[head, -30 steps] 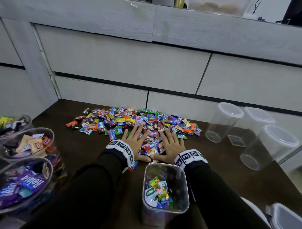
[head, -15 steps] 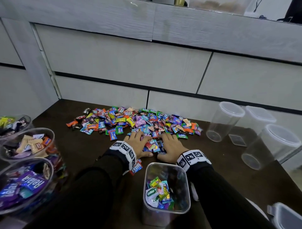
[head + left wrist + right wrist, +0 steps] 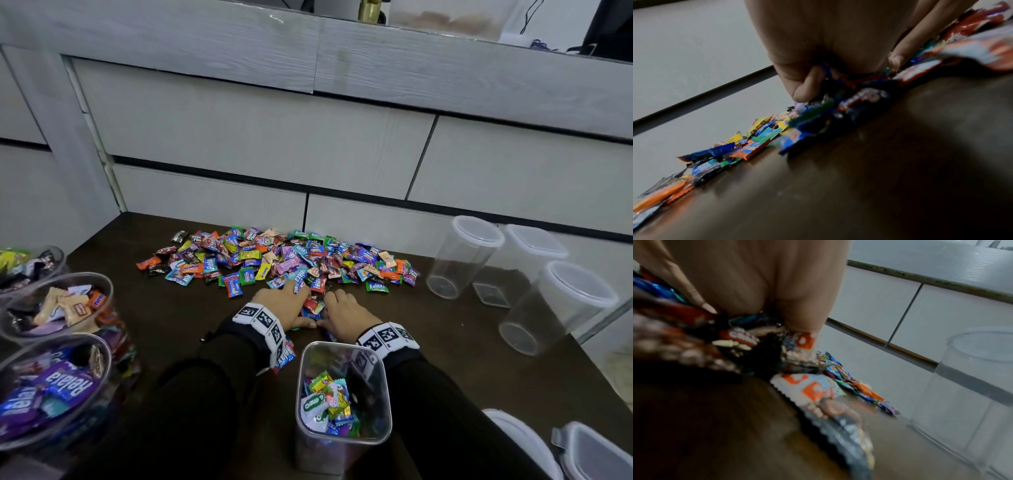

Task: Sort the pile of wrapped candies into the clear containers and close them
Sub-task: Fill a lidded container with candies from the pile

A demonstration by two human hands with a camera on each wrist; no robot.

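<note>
Your left hand [image 3: 286,303] and right hand [image 3: 346,313] sit side by side at the near edge of the candy pile [image 3: 281,258], fingers curled down over a small clump of wrappers [image 3: 313,305] trapped between them. In the left wrist view the left hand [image 3: 826,40] has its fingers bent round candies [image 3: 838,91] against the dark table [image 3: 900,162], so it's gripping; in the right wrist view the right hand [image 3: 756,280] does the same, thumb and fingers clamped on wrappers [image 3: 740,335]. The rest of the pile spreads away from your grip, towards the grey drawer fronts [image 3: 253,126], and wider to both sides. Directly behind your wrists, on your side, stands the open square container [image 3: 342,394], part filled with green and yellow candies; its rim is just beside your right wristband [image 3: 388,337], so it's the closest obstacle. One loose blue wrapper [image 3: 286,356] lies under your left wristband [image 3: 263,325]. Off to the left of your grip are three open round containers [image 3: 58,308] already loaded with sorted candy. To the right, well apart, three clear lidded containers [image 3: 462,260] stand empty; one shows in the right wrist view as a clear wall [image 3: 972,386]. Lids [image 3: 596,452] lie at the near right corner.
</note>
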